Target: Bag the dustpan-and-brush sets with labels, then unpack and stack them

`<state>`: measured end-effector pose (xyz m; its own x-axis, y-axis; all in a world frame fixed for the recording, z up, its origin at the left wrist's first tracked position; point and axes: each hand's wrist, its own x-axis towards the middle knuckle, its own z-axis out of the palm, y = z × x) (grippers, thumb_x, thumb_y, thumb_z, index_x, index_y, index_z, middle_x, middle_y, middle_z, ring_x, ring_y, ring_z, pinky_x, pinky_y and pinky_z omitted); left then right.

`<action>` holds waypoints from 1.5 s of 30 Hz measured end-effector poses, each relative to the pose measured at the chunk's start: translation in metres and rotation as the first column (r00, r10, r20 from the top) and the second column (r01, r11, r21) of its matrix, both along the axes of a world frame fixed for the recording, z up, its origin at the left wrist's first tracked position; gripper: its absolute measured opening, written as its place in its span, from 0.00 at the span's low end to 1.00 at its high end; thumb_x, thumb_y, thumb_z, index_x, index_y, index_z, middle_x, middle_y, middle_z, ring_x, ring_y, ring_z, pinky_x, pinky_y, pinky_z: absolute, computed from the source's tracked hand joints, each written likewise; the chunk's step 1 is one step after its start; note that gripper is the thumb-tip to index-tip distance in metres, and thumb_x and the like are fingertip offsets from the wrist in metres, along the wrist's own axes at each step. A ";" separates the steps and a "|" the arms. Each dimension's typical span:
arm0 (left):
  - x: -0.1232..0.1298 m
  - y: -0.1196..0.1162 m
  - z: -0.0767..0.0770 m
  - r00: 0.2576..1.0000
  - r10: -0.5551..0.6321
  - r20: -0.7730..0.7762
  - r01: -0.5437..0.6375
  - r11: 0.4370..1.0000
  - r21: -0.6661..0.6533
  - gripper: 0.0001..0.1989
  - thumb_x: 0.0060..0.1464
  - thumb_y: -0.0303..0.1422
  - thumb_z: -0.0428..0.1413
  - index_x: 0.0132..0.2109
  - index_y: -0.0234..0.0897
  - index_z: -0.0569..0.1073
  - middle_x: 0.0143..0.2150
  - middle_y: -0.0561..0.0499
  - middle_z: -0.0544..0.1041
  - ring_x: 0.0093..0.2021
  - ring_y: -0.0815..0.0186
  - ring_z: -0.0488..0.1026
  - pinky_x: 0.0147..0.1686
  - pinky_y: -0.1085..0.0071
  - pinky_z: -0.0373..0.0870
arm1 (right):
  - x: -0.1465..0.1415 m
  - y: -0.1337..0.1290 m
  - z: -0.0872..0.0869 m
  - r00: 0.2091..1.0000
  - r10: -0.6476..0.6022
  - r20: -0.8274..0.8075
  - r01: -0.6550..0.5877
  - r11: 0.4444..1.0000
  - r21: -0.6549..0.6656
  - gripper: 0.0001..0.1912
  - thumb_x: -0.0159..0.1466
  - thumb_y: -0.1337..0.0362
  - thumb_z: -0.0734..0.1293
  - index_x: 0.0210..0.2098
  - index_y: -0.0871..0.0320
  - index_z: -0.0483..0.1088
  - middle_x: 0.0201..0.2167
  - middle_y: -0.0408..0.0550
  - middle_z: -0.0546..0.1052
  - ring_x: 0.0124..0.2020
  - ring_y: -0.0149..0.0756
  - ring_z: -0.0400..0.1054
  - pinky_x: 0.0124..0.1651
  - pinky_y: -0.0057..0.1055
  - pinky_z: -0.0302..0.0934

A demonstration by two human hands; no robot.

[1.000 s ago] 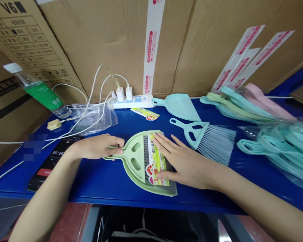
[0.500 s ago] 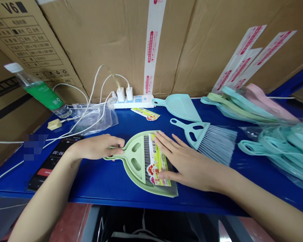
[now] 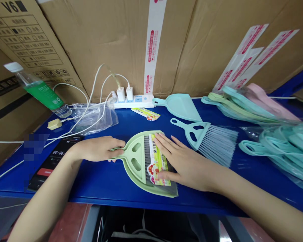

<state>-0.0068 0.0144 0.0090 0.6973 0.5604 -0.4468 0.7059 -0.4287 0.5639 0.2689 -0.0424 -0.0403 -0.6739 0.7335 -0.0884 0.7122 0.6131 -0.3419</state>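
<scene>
A light-green dustpan point(image 3: 131, 176) was set flat on the blue table point(image 3: 96, 191), with a light-green hand brush point(image 3: 135, 155) nested on top of it. The handle end of the dustpan and brush was gripped by the left hand point(image 3: 99, 148), its fingers curled closed; part of the grip was hidden under the hand. The right hand point(image 3: 185, 161) was held open and flat, its 4 fingers extended and the thumb spread apart, and was laid over the printed label card point(image 3: 156, 158) on the brush bristles; nothing was grasped by it.

To the right of the dustpan, a light-blue hand brush point(image 3: 198, 134) was placed, and behind the dustpan, toward the right, a light-blue dustpan point(image 3: 183, 106). A 2nd label card point(image 3: 146, 113) was seen directly behind the dustpan, with a white power strip point(image 3: 141, 101) farther back. A smartphone point(image 3: 44, 166) was positioned to its left.
</scene>
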 end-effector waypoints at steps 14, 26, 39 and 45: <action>0.014 -0.004 -0.010 0.996 0.085 0.029 -0.087 0.992 0.089 0.28 0.63 0.55 0.39 0.26 0.38 0.63 0.18 0.55 0.68 0.19 0.70 0.65 0.22 0.74 0.59 | 0.001 0.000 0.000 1.000 0.006 0.006 -0.006 1.000 0.007 0.49 0.67 0.39 0.55 0.71 0.70 0.38 0.70 0.65 0.40 0.71 0.52 0.33 0.68 0.57 0.39; 0.018 -0.005 -0.009 0.993 0.113 -0.028 -0.110 0.990 0.091 0.29 0.61 0.56 0.38 0.26 0.39 0.64 0.19 0.54 0.71 0.20 0.69 0.68 0.24 0.74 0.61 | 0.000 0.001 0.002 0.999 0.006 0.050 -0.006 1.000 -0.003 0.50 0.66 0.37 0.54 0.71 0.70 0.39 0.70 0.64 0.38 0.71 0.52 0.31 0.68 0.58 0.37; 0.015 0.001 -0.012 0.976 0.189 0.105 -0.191 0.982 0.011 0.22 0.61 0.52 0.41 0.32 0.38 0.63 0.23 0.56 0.69 0.23 0.69 0.67 0.26 0.74 0.65 | 0.009 0.016 0.017 0.937 -0.231 -0.260 0.220 0.973 -0.073 0.43 0.68 0.41 0.52 0.72 0.61 0.38 0.72 0.58 0.43 0.71 0.52 0.36 0.68 0.58 0.40; 0.009 0.004 -0.011 0.930 0.281 0.235 -0.293 0.956 0.018 0.20 0.62 0.49 0.43 0.33 0.37 0.63 0.22 0.57 0.67 0.21 0.71 0.64 0.22 0.75 0.65 | -0.001 0.024 0.006 0.690 -0.427 -0.585 0.199 0.888 -0.414 0.48 0.68 0.47 0.55 0.67 0.52 0.11 0.73 0.58 0.40 0.68 0.50 0.51 0.63 0.58 0.53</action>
